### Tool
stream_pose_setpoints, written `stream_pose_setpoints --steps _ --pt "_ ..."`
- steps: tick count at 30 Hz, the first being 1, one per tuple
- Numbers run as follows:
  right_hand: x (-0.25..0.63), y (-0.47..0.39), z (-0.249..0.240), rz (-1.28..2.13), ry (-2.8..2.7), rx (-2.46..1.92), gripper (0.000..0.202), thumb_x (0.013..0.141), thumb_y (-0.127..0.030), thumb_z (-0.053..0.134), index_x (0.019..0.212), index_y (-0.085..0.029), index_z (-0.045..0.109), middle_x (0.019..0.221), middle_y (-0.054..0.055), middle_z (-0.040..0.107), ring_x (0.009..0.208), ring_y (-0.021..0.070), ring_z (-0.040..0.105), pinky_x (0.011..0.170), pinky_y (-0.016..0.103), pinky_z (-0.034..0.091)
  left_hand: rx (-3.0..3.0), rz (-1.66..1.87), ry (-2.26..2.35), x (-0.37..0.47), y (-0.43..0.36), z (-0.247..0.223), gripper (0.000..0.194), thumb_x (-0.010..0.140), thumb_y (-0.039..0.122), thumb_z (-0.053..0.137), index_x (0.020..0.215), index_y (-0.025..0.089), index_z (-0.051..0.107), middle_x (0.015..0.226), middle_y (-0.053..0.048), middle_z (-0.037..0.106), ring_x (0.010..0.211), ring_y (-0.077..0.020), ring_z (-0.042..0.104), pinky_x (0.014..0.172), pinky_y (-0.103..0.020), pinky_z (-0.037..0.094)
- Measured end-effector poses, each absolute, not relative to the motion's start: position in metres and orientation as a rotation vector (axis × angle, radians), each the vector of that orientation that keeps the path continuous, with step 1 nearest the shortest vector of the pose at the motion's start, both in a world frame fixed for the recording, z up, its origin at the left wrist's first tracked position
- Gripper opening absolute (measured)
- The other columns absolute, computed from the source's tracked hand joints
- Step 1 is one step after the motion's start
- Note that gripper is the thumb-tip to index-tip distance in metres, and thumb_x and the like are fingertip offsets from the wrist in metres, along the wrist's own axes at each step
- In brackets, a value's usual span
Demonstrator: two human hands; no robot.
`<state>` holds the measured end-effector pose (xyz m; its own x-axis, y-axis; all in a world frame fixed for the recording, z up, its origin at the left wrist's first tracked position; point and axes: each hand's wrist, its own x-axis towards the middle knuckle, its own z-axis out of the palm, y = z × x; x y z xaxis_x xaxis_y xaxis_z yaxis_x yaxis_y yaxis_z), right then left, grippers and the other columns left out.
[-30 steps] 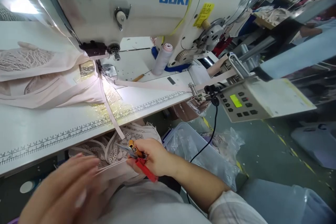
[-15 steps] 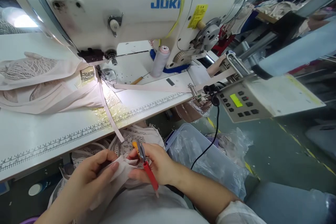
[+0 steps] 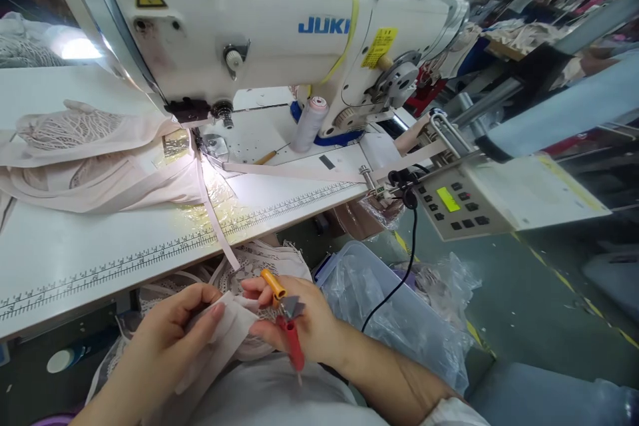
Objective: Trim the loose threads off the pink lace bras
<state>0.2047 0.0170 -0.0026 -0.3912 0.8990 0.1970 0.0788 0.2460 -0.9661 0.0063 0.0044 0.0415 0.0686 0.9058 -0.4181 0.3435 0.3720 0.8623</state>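
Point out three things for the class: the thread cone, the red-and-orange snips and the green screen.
Thread cone (image 3: 309, 125), head view: middle of its wound side.
Snips (image 3: 292, 307), head view: grey metal between the coloured handles.
Green screen (image 3: 448, 200), head view: centre of its lit face.

Snips (image 3: 289, 339): one handle orange, one red; sewing machine (image 3: 200, 33) white, blue lettering; desk (image 3: 60, 239) white, black ruler marks; bin (image 3: 384, 306) translucent, blue-tinged.

Left hand (image 3: 172, 339) pinching pale fabric (image 3: 219, 333).
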Motion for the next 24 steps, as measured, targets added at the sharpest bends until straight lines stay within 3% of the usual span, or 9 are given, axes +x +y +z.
stream_pose_setpoints --steps 3,7,11,13,16,19,24 --pt "0.201 0.019 0.0 1.137 -1.783 -0.972 0.009 0.076 -0.028 0.059 0.076 -0.021 0.054 0.077 0.004 0.067 0.069 0.0182 0.064 0.066 0.029 0.052 1.157 0.71 1.49 0.011 0.005 0.047 0.02 0.076 0.041 0.064 0.069 0.022 0.066 0.066 0.0 0.06 0.061 -0.0153 0.054 0.055 -0.02 0.044" --pt "0.198 0.017 0.002 1.084 -1.754 -1.022 0.012 0.073 -0.025 0.057 0.068 -0.021 0.047 0.068 0.001 0.059 0.059 0.0149 0.056 0.057 0.026 0.047 1.006 0.821 1.424 0.016 0.003 0.047 0.022 0.072 0.042 0.07 0.068 0.021 0.067 0.076 -0.003 0.067 0.066 -0.0161 0.058 0.06 -0.021 0.047" --pt "0.2 0.013 0.007 1.257 -1.719 -1.09 0.013 0.071 -0.025 0.058 0.07 -0.021 0.046 0.066 -0.001 0.054 0.052 0.011 0.047 0.05 0.023 0.042 0.747 0.799 1.344 0.021 0.002 0.045 0.027 0.067 0.042 0.075 0.064 0.019 0.062 0.057 0.003 0.058 0.05 -0.0083 0.047 0.046 -0.015 0.038" --pt "0.206 0.014 0.01 1.447 -1.678 -1.131 0.018 0.073 -0.03 0.061 0.074 -0.02 0.046 0.063 -0.003 0.051 0.048 0.009 0.042 0.046 0.021 0.038 0.683 0.775 1.319 0.025 0.001 0.045 0.028 0.066 0.041 0.076 0.063 0.018 0.06 0.052 0.005 0.053 0.045 -0.0057 0.041 0.043 -0.014 0.032" --pt "0.222 0.025 0.016 1.722 -1.728 -1.079 0.037 0.071 -0.053 0.064 0.076 -0.021 0.045 0.064 -0.003 0.05 0.05 0.0093 0.042 0.045 0.02 0.039 0.675 0.755 1.314 0.033 0.001 0.047 0.027 0.066 0.04 0.074 0.061 0.018 0.058 0.051 0.006 0.051 0.043 -0.0053 0.036 0.04 -0.015 0.025" --pt "0.242 0.04 0.021 1.729 -2.097 -0.942 0.049 0.073 -0.069 0.054 0.071 -0.022 0.043 0.064 -0.002 0.05 0.053 0.0112 0.044 0.046 0.022 0.039 0.721 0.722 1.315 0.036 0.001 0.044 0.025 0.067 0.039 0.071 0.06 0.019 0.058 0.048 0.007 0.047 0.041 -0.0059 0.031 0.039 -0.017 0.02" --pt "0.263 0.049 0.028 1.576 -2.527 -0.922 0.047 0.076 -0.065 0.053 0.063 -0.022 0.041 0.056 -0.004 0.044 0.047 0.01 0.035 0.041 0.021 0.027 0.818 0.689 1.198 0.034 0.004 0.029 0.023 0.067 0.037 0.069 0.058 0.019 0.058 0.047 0.007 0.044 0.041 -0.0062 0.028 0.038 -0.018 0.018"
